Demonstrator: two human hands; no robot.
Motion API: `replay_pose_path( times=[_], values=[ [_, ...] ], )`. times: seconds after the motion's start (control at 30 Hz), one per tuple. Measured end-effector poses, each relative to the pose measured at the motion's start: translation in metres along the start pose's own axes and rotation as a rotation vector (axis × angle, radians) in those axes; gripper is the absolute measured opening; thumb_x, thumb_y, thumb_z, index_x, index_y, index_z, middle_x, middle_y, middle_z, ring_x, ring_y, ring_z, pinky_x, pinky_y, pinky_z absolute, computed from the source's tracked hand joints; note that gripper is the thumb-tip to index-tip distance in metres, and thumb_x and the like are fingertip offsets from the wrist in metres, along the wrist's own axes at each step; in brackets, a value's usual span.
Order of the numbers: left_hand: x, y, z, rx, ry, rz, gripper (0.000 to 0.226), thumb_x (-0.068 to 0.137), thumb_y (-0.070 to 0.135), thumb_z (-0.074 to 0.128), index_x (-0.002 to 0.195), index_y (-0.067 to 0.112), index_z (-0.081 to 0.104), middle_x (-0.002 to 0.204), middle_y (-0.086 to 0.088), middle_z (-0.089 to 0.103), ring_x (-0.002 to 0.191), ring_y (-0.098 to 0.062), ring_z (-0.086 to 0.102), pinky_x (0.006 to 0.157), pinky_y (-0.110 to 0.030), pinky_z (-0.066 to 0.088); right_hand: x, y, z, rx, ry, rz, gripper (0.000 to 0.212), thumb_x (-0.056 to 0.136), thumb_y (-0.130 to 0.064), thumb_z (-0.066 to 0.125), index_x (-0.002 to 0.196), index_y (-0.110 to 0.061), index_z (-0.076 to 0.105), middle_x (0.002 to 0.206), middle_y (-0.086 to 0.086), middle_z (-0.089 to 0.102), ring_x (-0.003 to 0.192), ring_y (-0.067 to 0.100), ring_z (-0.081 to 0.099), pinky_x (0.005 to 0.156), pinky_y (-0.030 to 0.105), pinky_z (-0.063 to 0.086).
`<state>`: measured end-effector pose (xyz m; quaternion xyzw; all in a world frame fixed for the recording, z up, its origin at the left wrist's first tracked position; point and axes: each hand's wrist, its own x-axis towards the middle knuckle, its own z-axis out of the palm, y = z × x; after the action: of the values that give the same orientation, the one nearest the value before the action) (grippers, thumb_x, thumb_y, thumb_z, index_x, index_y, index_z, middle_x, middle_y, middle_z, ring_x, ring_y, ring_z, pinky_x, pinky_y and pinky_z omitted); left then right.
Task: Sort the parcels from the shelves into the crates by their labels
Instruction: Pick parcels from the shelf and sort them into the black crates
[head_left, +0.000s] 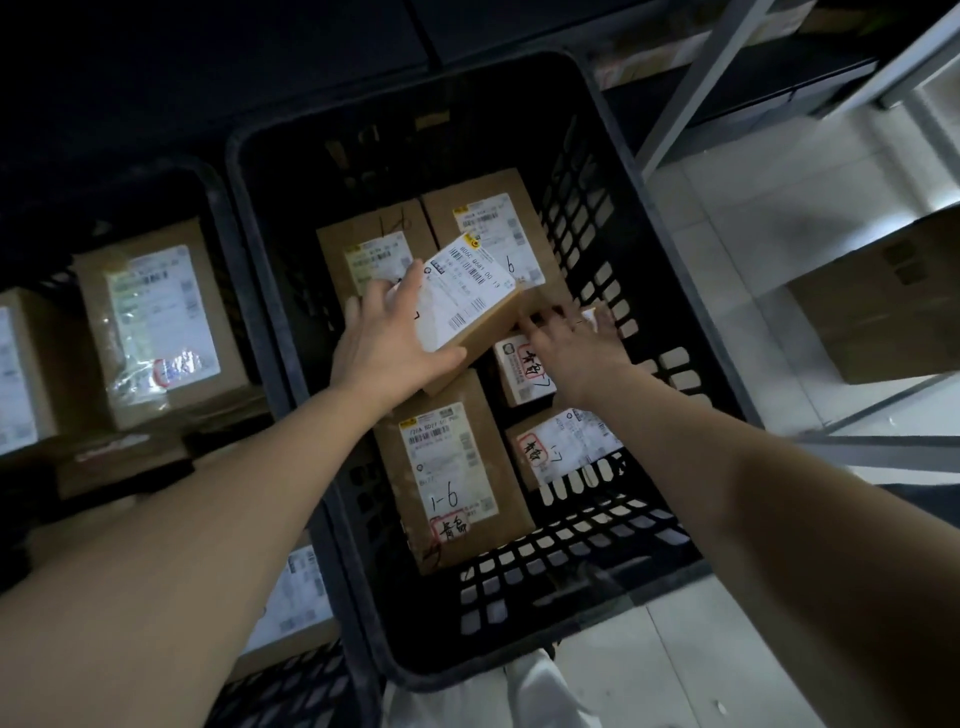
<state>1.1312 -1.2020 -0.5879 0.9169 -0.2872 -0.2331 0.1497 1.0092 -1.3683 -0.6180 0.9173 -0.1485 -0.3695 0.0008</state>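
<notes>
A black slotted crate (597, 561) stands below me with several brown labelled parcels lying flat in it. My left hand (387, 340) grips a small cardboard parcel (467, 296) with a white label, held tilted above the parcels in the crate's middle. My right hand (576, 343) reaches in beside it, fingers spread, fingertips touching the parcel's lower right edge. Below lies a long parcel marked "1-6" (449, 467). Two small parcels with red stamps (524, 371) (558, 447) lie on the right side of the crate.
A second dark crate (218, 218) at the left holds more labelled parcels (156, 322). A grey metal shelf rack (691, 98) rises at the right, with a brown box (883, 301) on one shelf. Pale floor tiles show at the lower right.
</notes>
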Motion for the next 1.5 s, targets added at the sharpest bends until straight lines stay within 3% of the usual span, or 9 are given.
replay_pose_path(
  times=[0.13,0.23,0.33,0.63,0.8,0.93,1.03,1.17,1.5],
  values=[
    [0.003,-0.003,0.007,-0.01,-0.015,-0.007,0.1,0.075,0.053,0.068,0.15,0.032,0.004,0.145,-0.004,0.023,0.132,-0.027,0.023,0.099,-0.04,0.035,0.005,0.0,0.009,-0.019,0.041,0.0,0.101,0.083,-0.029,0.069,0.153,-0.021,-0.003,0.157,0.009,0.015,0.148,0.032,0.006,0.116,0.059,0.009],
    [0.003,0.0,0.008,-0.014,-0.015,-0.009,0.101,0.074,0.053,0.068,0.15,0.031,0.005,0.143,-0.004,0.024,0.131,-0.027,0.024,0.099,-0.04,0.036,0.0,-0.002,0.011,-0.031,0.082,-0.038,0.096,0.079,-0.038,0.071,0.151,-0.017,0.011,0.147,0.007,0.029,0.14,0.029,0.026,0.113,0.058,0.017],
    [-0.003,0.009,0.005,-0.023,-0.02,-0.003,0.101,0.074,0.053,0.068,0.15,0.031,0.006,0.142,-0.005,0.026,0.13,-0.028,0.025,0.1,-0.043,0.036,-0.018,-0.001,0.01,-0.027,0.074,-0.09,0.097,0.075,-0.047,0.074,0.147,-0.017,0.018,0.145,0.005,0.031,0.137,0.028,0.029,0.113,0.056,0.019],
    [-0.015,0.045,0.011,0.117,-0.126,0.13,0.102,0.073,0.059,0.066,0.15,0.034,0.004,0.143,-0.006,0.027,0.13,-0.028,0.027,0.095,-0.041,0.039,-0.064,0.017,0.007,-0.045,-0.423,-0.203,0.097,0.073,-0.025,0.074,0.152,-0.024,0.018,0.147,0.009,0.029,0.138,0.03,0.027,0.11,0.053,0.03],
    [-0.02,0.043,0.023,0.141,-0.17,0.144,0.103,0.073,0.06,0.066,0.15,0.031,0.005,0.141,-0.007,0.029,0.128,-0.029,0.028,0.096,-0.04,0.038,-0.052,0.0,0.002,0.105,-0.624,-0.148,0.064,0.078,-0.031,0.069,0.138,-0.021,0.049,0.14,0.008,0.047,0.125,0.028,0.047,0.089,0.036,0.045],
    [-0.023,0.04,0.029,0.125,-0.172,0.148,0.103,0.072,0.059,0.068,0.15,0.033,0.006,0.139,-0.007,0.03,0.127,-0.028,0.028,0.093,-0.038,0.038,-0.049,0.001,0.014,0.263,-0.685,-0.037,0.039,0.081,-0.042,0.065,0.11,-0.019,0.054,0.116,0.005,0.055,0.105,0.025,0.055,0.087,0.035,0.048],
    [-0.02,0.04,0.032,0.136,-0.16,0.176,0.101,0.072,0.059,0.067,0.15,0.033,0.007,0.138,-0.007,0.031,0.125,-0.027,0.028,0.09,-0.036,0.037,-0.045,0.002,0.021,0.366,-0.703,0.038,0.054,0.077,-0.047,0.069,0.121,-0.019,0.052,0.113,0.005,0.057,0.101,0.024,0.056,0.092,0.038,0.048],
    [-0.017,0.041,0.035,0.136,-0.135,0.193,0.101,0.072,0.061,0.065,0.15,0.033,0.008,0.138,-0.006,0.031,0.125,-0.027,0.029,0.091,-0.036,0.036,-0.04,0.0,0.005,0.491,-0.787,0.077,0.05,0.086,-0.037,0.067,0.128,-0.016,0.053,0.104,0.007,0.061,0.082,0.02,0.058,0.067,0.027,0.047],
    [-0.013,0.041,0.033,0.133,-0.151,0.217,0.1,0.073,0.061,0.065,0.15,0.032,0.008,0.14,-0.006,0.03,0.127,-0.027,0.028,0.095,-0.037,0.036,-0.036,-0.003,0.019,0.311,-0.673,0.1,0.064,0.08,-0.044,0.068,0.133,-0.017,0.044,0.12,0.007,0.051,0.111,0.025,0.051,0.095,0.036,0.046]
  ],
)
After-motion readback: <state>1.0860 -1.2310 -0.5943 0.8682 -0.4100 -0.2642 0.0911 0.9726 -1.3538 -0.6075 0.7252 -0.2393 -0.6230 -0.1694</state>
